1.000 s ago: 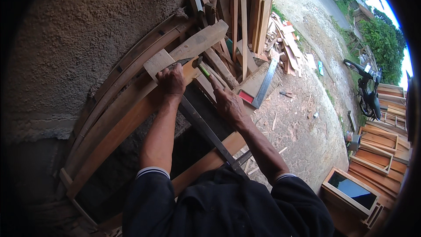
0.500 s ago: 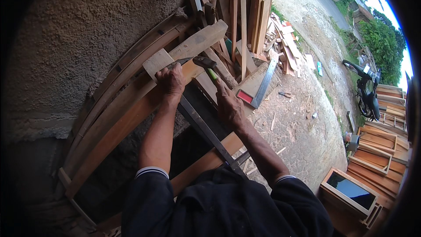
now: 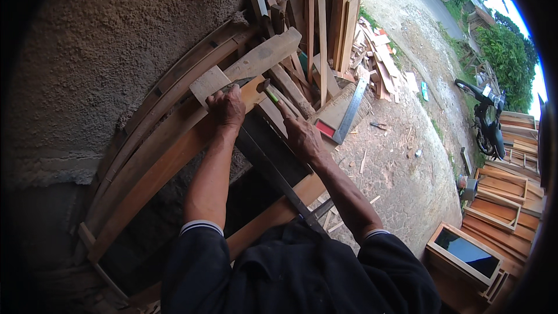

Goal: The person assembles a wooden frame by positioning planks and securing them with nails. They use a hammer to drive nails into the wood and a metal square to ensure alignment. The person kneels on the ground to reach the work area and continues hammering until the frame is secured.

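Observation:
My right hand (image 3: 305,138) is closed round the handle of a hammer (image 3: 272,94), which has a green band below its dark head. The hammer head lies over the end of a light wooden board (image 3: 253,92). My left hand (image 3: 228,107) is curled tight at that board's far end, beside a thick wooden block (image 3: 210,83). A thin dark strip shows just past its fingers; what they hold is mostly hidden. A long dark metal bar (image 3: 276,175) runs from below my left hand toward my body, across the frame's boards.
A try square (image 3: 350,113) rests on a wide plank at right. Pliers (image 3: 381,126) lie on the ground. Upright timber (image 3: 322,29) and a scrap heap (image 3: 381,58) stand beyond. A rough wall (image 3: 133,40) is at left; a motorcycle (image 3: 487,119) and wooden frames (image 3: 497,209) at right.
The hammer head has swung down and slightly left, close to the board's end. My right hand has shifted a little with it; my left hand stays almost in place.

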The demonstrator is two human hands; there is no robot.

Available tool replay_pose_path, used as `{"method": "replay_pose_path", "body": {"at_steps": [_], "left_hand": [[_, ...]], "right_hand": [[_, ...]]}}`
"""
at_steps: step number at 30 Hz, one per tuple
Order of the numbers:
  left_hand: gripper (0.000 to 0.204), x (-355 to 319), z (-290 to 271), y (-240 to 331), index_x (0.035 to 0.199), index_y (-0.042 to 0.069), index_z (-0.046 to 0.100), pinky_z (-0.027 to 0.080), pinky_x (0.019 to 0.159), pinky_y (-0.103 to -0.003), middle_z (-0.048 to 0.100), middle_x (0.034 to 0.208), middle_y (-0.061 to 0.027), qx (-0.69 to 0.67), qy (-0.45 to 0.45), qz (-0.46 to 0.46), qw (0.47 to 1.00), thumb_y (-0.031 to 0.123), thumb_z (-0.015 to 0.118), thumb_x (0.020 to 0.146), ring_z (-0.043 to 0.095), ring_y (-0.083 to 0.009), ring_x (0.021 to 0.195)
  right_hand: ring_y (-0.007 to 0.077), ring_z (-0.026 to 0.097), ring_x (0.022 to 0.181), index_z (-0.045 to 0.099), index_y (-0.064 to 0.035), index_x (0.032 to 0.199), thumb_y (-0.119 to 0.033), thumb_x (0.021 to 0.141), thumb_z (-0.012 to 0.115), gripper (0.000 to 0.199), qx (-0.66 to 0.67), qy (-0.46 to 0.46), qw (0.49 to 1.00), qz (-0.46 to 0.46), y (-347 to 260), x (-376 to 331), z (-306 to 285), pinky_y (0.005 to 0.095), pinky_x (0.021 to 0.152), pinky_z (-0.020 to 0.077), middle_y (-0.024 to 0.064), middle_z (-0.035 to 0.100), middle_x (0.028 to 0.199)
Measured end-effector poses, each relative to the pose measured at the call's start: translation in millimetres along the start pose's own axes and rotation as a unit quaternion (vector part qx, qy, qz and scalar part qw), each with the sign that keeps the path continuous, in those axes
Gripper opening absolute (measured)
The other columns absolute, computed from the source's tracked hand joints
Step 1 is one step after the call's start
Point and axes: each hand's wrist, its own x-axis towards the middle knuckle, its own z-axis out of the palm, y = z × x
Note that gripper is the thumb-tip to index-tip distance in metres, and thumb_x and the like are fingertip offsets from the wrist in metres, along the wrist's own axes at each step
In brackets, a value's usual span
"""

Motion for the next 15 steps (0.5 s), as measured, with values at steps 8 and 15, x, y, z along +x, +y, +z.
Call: {"method": "replay_pose_path", "body": {"at_steps": [8, 15], "left_hand": [[0.012, -1.8, -2.3, 1.3, 0.088, 0.016, 0.067, 0.048, 0.078, -0.05, 0.071, 0.075, -0.0082, 0.003, -0.002, 0.013, 1.0, 0.018, 0.057, 0.093, 0.071, -0.0303, 0.081], [0.01, -0.8, -3.7, 1.6, 0.089, 0.016, 0.067, 0.048, 0.079, -0.05, 0.071, 0.076, -0.0088, -0.008, -0.023, -0.002, 1.0, 0.017, 0.058, 0.093, 0.071, -0.031, 0.083]], "right_hand": [[0.0404, 0.066, 0.072, 0.035, -0.0153, 0.159, -0.005, 0.099, 0.049, 0.063, -0.003, -0.024, 0.999, 0.03, -3.8, -0.1, -3.0, 0.0505, 0.062, 0.051, 0.0227, 0.062, 0.082], [0.0384, 0.067, 0.073, 0.034, -0.0174, 0.161, -0.006, 0.098, 0.051, 0.066, -0.048, 0.002, 0.999, -0.022, -1.4, -3.1, -1.9, 0.0499, 0.063, 0.052, 0.0208, 0.064, 0.09]]}}
